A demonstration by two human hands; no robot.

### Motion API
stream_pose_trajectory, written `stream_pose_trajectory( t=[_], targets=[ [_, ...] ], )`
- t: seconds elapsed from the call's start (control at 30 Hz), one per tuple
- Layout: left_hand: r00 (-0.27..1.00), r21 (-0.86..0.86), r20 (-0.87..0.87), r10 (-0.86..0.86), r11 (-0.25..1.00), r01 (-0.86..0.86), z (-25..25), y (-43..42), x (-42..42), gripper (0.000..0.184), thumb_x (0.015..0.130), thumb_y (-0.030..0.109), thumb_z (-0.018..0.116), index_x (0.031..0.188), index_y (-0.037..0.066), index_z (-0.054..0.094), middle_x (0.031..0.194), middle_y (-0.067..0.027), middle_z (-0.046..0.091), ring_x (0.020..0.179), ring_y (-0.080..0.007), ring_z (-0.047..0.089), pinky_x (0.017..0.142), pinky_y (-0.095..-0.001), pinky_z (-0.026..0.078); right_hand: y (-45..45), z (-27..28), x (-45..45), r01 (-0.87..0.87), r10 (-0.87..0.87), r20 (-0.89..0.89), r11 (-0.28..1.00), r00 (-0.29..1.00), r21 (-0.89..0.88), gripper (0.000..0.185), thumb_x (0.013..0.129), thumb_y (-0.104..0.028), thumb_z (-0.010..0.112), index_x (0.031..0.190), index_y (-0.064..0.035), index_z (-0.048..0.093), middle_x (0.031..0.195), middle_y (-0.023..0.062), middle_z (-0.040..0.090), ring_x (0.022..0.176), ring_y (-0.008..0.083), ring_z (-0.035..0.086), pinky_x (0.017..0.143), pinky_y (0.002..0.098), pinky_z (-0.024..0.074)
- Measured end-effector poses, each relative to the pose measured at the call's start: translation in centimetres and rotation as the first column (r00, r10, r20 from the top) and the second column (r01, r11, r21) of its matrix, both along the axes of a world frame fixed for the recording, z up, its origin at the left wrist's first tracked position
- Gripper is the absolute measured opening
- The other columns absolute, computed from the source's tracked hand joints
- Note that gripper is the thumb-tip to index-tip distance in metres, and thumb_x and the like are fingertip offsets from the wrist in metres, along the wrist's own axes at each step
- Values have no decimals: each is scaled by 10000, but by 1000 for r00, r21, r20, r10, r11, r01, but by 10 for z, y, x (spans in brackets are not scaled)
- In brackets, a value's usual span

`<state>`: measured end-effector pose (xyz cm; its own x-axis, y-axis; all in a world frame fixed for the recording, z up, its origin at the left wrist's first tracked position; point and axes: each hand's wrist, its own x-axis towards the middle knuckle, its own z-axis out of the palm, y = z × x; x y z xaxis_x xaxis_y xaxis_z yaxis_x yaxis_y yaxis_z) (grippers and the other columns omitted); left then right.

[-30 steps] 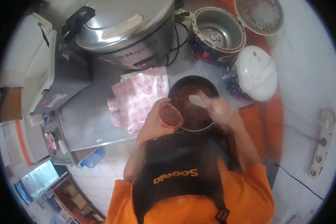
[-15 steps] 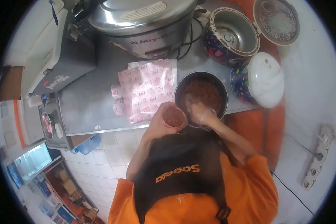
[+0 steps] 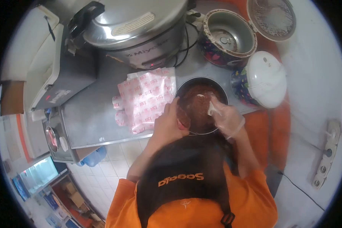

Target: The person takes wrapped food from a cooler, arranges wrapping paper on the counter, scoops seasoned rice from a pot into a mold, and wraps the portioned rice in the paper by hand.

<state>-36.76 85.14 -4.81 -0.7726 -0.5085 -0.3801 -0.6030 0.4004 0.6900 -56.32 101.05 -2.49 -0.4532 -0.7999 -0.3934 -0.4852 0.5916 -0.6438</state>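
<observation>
Cooker [image 3: 140, 36]: top is cut by upper edge of the frame.
Cup [image 3: 183, 124]: partly hidden by left hand [image 3: 168, 123], near centre.
Utensil [image 3: 212, 109]: blurred, partly covered by right hand [image 3: 228, 118].

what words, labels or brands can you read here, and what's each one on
"Miyak" on the cooker, ending blurred
"ICE" on the printed paper, first letter unclear
"S", rest unclear, upside down on the black apron
lid label, grey box lettering: too blurred to read
</observation>
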Motion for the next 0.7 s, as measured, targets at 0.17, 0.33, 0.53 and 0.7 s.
stream_pose_trajectory(
  t=[0.17,0.33,0.53,0.7],
  targets=[
    [957,60,-281,70,997,-55,-15,10,-40,1086,622,165,925,1541,32,361,1323,-225,577,1092,-321,679,899,-407,576,-3,-14,32,-184,143,-317,978,938,-102,612,915,-86,556,1520,-95,468,1092,323,672,784,451,696,743,519,586],
    [938,105,-345,-26,992,66,-67,2,-55,974,668,128,923,1501,26,429,1336,-181,573,1034,-202,662,860,-319,567,11,-29,47,-347,283,-375,931,882,-112,693,859,-42,577,1535,-90,437,1299,380,591,894,431,713,786,493,600],
    [907,510,-411,93,848,144,-67,-11,-56,1117,596,13,910,1558,83,348,1366,-119,564,1247,-192,592,1042,-342,503,28,-21,4,-302,235,-253,914,938,-269,795,885,-7,547,1622,-112,269,1216,353,638,885,484,687,794,550,580],
    [904,492,-419,80,857,152,-67,-13,-52,1145,591,18,899,1574,82,317,1366,-115,574,1296,-224,569,1131,-362,441,23,28,-20,-97,110,-230,993,967,64,644,1009,-239,574,1613,-194,357,997,251,707,838,463,686,738,541,545]
  ],
)
